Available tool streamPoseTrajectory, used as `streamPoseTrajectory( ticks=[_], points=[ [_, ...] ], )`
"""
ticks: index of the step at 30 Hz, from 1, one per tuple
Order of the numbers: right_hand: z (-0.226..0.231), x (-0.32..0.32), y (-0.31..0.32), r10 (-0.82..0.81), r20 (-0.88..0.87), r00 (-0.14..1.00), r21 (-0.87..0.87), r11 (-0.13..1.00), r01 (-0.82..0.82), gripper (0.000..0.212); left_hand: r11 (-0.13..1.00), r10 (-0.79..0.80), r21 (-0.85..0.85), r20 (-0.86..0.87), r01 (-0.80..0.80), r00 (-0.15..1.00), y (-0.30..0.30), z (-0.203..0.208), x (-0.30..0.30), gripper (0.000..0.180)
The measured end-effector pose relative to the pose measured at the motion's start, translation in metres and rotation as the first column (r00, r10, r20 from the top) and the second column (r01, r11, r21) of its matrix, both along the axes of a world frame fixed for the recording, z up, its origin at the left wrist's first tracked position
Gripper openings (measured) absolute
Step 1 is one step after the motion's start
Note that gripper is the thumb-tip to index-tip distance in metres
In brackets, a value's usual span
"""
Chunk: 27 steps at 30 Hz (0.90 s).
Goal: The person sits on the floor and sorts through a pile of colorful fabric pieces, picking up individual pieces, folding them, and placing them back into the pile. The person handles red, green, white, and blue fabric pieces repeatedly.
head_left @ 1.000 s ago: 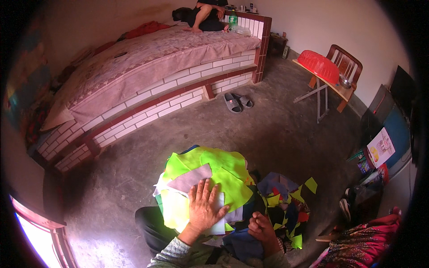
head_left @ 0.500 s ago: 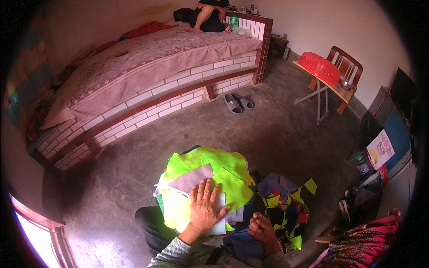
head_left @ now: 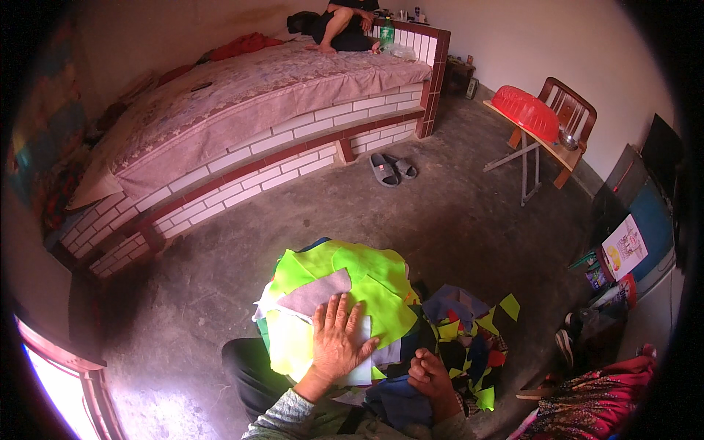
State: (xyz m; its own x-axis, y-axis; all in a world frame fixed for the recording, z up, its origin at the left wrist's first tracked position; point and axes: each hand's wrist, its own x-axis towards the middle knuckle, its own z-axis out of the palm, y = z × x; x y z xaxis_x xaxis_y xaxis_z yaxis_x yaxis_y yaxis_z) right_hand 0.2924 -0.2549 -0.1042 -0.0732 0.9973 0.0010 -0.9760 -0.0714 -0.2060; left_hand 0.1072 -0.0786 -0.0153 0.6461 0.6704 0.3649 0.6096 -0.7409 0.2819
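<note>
From the lower middle of the frame, I saw the left hand (head_left: 336, 345) spread flat, gripping nothing, pressing the grey fabric piece (head_left: 315, 293) onto the neon-green fabric stack (head_left: 345, 290), seemingly to steady it, while the right hand (head_left: 431, 375) was curled shut among dark scraps (head_left: 462, 334), its hold unclear.

A bare concrete floor (head_left: 455, 220) carries a heap of neon-yellow fabric pieces (head_left: 345, 293) at six o'clock, grey slippers (head_left: 392, 169) at twelve, scattered scraps (head_left: 469, 330) at five.
</note>
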Motion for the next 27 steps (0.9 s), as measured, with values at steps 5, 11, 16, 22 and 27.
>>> streamPoseTrajectory(
  ticks=[5,11,16,22,27],
  points=[
    [0.002,0.000,0.000,-0.001,0.005,1.000,-0.011,1.000,0.002,0.021,1.000,0.004,0.001,-0.002,-0.004,1.000,0.000,0.000,0.000,0.073],
    [0.003,-0.001,0.000,-0.002,-0.001,1.000,-0.009,1.000,0.002,0.021,1.000,0.001,0.004,-0.004,-0.001,1.000,-0.001,0.001,0.000,0.074],
    [0.006,-0.003,-0.001,-0.014,0.010,1.000,-0.031,0.999,0.015,0.021,1.000,0.001,0.005,-0.010,-0.001,1.000,-0.001,0.000,-0.001,0.074],
    [0.008,-0.004,0.001,-0.040,0.037,0.999,-0.086,0.995,0.043,0.020,1.000,0.008,0.007,0.000,-0.008,1.000,0.000,-0.001,-0.002,0.074],
    [0.013,-0.002,-0.001,-0.040,0.109,0.993,-0.068,0.997,0.048,0.017,1.000,0.000,0.000,0.003,0.000,1.000,0.000,0.002,0.002,0.074]
  ],
)
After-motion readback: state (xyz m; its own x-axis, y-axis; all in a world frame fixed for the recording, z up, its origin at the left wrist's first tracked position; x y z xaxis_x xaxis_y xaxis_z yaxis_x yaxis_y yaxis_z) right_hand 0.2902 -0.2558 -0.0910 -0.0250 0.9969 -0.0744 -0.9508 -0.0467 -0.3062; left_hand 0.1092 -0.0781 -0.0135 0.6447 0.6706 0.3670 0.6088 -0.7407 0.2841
